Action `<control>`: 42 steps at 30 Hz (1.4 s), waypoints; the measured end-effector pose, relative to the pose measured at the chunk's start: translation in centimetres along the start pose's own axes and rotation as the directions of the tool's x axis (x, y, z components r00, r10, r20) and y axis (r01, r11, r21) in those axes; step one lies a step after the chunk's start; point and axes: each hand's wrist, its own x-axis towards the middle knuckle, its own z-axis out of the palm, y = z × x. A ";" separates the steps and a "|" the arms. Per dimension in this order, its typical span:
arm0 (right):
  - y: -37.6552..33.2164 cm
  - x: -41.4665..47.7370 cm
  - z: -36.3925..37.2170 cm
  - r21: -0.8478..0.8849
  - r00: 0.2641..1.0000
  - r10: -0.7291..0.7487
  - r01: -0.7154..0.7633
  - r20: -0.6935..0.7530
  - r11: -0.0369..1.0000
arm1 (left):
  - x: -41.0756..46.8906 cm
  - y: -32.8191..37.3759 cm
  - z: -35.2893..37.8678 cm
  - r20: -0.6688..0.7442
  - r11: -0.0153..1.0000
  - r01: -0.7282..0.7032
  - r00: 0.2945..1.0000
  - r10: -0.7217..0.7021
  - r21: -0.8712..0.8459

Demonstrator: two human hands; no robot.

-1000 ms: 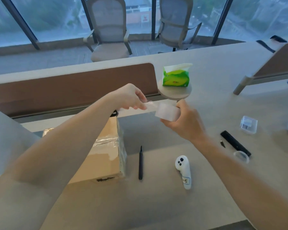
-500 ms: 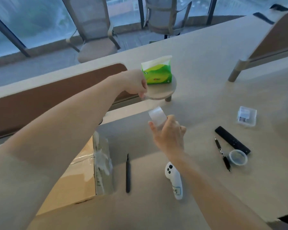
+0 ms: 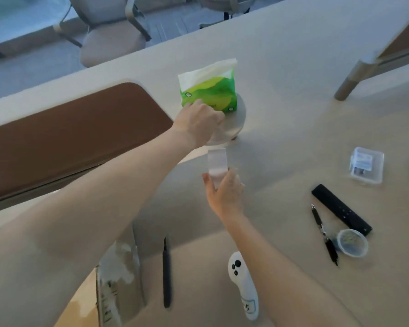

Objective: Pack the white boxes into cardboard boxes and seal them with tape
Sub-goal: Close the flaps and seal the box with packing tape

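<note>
**Step in hand (judged):** drawing a length of clear tape off the roll to seal the box.

**Right hand**: raised above the table. Its fingers are curled round the lower part of the tape roll and hold it upright.

**Left hand**: beyond the roll, just in front of the tissue pack. Its fingers are curled tight and appear to pinch the free end of the strip. The pinch itself is hidden by the knuckles.

**Box**: at lower left, largely under the left forearm and well apart from the roll. Clear tape shows on its near side. No white boxes are in view.

**Nearby on the table:** a black tool and a white controller lie between the box and the right arm.

**Recommendations:**
- Hold the strip taut between the hands so it cannot fold on itself.
- Draw off enough to span the seam and lap over both ends.
- Carry it to the box square with the seam.
- Lay one end first, then smooth along the length.

**Risk:** the strip runs close to the tissue pack, and the sticky face could catch it. The left hand should lift clear before swinging back.
</note>
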 end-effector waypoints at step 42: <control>-7.9 -5.4 -4.4 -0.270 0.932 0.084 0.015 0.353 0.963 | -21.8 0.3 0.3 0.143 0.770 0.210 0.978 -0.154 -0.602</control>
